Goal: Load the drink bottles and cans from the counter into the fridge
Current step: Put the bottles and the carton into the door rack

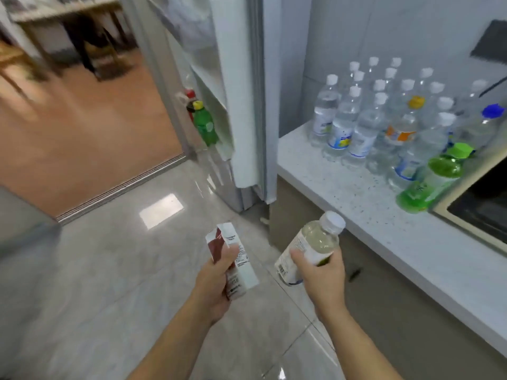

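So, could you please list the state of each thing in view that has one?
Left hand: grips a drink carton, held over the floor.
Right hand: grips a capped pale bottle, tilted.
Fridge door: open.
Green bottle in the door shelf: upright, capped.
Water bottles on the counter: upright, capped, not yet loaded.
Green bottle by the counter edge: capped, leaning in this view.

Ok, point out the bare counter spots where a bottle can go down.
The counter is bare along its front edge, from the fridge-side corner past the green bottle. It is crowded behind, where the clear water bottles stand packed to the wall. The dark appliance closes off the right.
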Demonstrator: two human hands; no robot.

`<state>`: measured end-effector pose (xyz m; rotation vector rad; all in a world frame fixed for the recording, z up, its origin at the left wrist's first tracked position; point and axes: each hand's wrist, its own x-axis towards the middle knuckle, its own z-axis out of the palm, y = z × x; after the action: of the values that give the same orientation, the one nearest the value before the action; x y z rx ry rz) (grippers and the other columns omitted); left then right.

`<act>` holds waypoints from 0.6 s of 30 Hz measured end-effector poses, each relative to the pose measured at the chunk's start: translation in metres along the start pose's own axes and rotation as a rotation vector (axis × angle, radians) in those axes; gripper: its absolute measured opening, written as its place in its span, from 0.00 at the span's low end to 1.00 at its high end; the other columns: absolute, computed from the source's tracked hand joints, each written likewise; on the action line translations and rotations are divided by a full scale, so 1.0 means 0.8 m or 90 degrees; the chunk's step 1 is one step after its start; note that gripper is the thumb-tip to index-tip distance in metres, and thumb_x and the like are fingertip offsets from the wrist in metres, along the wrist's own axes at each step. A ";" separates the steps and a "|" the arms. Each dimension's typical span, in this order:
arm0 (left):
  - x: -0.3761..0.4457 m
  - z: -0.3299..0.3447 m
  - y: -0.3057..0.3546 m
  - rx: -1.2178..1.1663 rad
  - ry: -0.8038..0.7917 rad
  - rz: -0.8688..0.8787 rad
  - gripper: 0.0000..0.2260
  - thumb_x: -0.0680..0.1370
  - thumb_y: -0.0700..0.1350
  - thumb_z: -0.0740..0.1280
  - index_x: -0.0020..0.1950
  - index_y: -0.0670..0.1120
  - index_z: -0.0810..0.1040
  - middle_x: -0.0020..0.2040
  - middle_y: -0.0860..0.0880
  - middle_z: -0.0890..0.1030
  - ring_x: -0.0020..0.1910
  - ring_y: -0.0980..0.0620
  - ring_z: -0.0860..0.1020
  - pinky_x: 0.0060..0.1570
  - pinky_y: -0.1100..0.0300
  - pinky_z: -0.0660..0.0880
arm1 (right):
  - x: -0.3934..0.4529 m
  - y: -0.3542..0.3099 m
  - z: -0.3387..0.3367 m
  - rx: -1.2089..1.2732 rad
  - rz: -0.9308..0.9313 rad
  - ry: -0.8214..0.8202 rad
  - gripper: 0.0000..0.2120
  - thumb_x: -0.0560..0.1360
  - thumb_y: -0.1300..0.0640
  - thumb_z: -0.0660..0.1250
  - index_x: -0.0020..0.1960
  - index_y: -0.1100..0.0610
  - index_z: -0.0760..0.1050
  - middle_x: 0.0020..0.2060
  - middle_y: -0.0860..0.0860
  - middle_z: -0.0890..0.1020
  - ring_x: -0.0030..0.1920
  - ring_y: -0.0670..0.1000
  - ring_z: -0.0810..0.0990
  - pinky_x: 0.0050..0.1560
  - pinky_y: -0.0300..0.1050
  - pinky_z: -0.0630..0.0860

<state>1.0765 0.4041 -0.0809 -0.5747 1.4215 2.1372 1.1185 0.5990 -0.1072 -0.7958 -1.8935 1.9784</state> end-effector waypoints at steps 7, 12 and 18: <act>0.009 -0.171 0.143 0.085 0.112 0.212 0.09 0.72 0.41 0.75 0.48 0.42 0.78 0.31 0.51 0.80 0.25 0.53 0.77 0.23 0.61 0.73 | -0.030 -0.026 0.219 -0.041 -0.077 -0.123 0.23 0.64 0.56 0.81 0.54 0.42 0.74 0.46 0.38 0.83 0.45 0.39 0.83 0.43 0.36 0.78; 0.030 -0.219 0.217 0.157 0.111 0.263 0.20 0.61 0.50 0.80 0.48 0.46 0.81 0.42 0.48 0.85 0.40 0.48 0.84 0.34 0.57 0.78 | -0.033 -0.042 0.306 -0.051 -0.123 -0.176 0.24 0.64 0.55 0.81 0.57 0.48 0.75 0.48 0.43 0.84 0.48 0.44 0.83 0.48 0.38 0.80; 0.109 -0.204 0.278 0.288 0.105 0.338 0.13 0.67 0.47 0.79 0.46 0.52 0.79 0.39 0.54 0.84 0.39 0.56 0.84 0.33 0.66 0.78 | 0.024 -0.081 0.359 -0.060 -0.235 -0.121 0.26 0.64 0.53 0.81 0.59 0.51 0.75 0.50 0.47 0.83 0.51 0.45 0.82 0.49 0.34 0.77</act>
<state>0.8819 0.1955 -0.0327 -0.2139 2.2688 2.0528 0.9287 0.3797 -0.0519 -0.2560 -2.0737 1.7964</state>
